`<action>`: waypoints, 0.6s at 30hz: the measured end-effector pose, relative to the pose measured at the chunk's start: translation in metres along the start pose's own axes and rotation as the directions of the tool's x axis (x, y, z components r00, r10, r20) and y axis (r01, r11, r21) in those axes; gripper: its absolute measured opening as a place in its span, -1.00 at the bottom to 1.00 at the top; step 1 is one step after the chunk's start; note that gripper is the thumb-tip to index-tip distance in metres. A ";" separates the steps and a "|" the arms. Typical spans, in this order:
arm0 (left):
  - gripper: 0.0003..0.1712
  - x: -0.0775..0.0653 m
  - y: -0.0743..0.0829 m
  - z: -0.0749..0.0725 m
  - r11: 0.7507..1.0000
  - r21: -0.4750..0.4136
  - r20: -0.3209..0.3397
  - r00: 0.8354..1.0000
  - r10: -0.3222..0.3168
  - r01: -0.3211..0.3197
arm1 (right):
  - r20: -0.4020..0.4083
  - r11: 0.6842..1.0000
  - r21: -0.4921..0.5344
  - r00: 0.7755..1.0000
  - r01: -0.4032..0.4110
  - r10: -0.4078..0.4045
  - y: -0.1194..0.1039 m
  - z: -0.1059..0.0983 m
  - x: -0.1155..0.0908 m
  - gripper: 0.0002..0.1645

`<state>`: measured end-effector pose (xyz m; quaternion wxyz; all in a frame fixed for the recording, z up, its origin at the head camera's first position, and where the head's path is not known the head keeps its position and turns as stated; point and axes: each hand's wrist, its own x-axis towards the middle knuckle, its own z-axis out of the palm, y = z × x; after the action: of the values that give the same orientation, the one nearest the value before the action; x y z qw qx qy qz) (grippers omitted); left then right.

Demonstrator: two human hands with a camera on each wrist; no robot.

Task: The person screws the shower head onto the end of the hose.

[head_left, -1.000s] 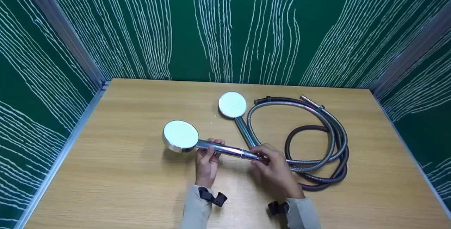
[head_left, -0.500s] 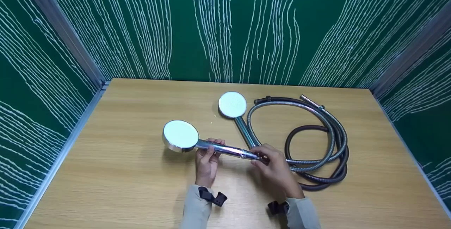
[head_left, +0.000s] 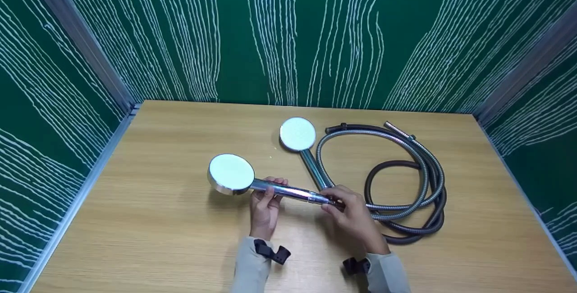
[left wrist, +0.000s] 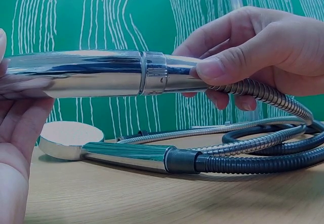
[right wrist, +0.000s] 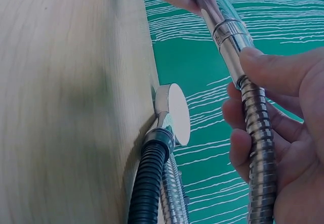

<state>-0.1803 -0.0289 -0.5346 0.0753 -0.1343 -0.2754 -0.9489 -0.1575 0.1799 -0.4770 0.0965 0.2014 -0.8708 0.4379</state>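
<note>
A chrome shower head (head_left: 231, 172) with a round white face is held above the table, its handle (left wrist: 76, 75) pointing right. My left hand (head_left: 265, 209) grips that handle near its middle, thumb on top. At the handle's lower end, my right hand (head_left: 350, 212) pinches the smooth metal hose connector (left wrist: 177, 71), which sits right against the ribbed collar. From the connector a silver metal shower hose (right wrist: 259, 133) runs down past the right palm. Behind, a second shower head (head_left: 297, 134) lies face up on the table, joined to a dark ribbed hose (left wrist: 243, 164).
Silver and dark hoses lie coiled together (head_left: 435, 185) on the right of the wooden table (head_left: 135, 239). Green walls (head_left: 180, 36) with white streaks stand behind and at both sides. Black straps (head_left: 272, 251) are on the wrists.
</note>
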 end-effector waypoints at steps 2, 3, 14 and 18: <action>-0.86 0.000 0.000 0.000 1.000 -0.003 0.003 1.000 0.000 0.000 | -0.001 1.000 -0.003 1.000 0.009 -0.009 0.000 0.000 0.000 -0.69; -0.86 0.000 0.000 0.000 1.000 -0.005 0.002 1.000 -0.001 0.001 | -0.001 1.000 -0.004 1.000 0.013 -0.013 0.000 0.000 0.000 -0.69; -0.86 0.000 0.000 0.000 1.000 -0.003 0.001 1.000 0.000 0.000 | 0.010 0.999 0.015 0.999 -0.037 0.037 -0.001 0.001 0.000 -0.67; -0.86 0.000 0.000 0.001 1.000 0.004 -0.009 1.000 -0.004 0.004 | 0.000 1.000 0.018 1.000 -0.022 0.022 -0.001 0.001 0.000 -0.60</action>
<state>-0.1801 -0.0289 -0.5338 0.0748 -0.1293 -0.2771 -0.9492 -0.1571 0.1783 -0.4765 0.0900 0.1924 -0.8691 0.4468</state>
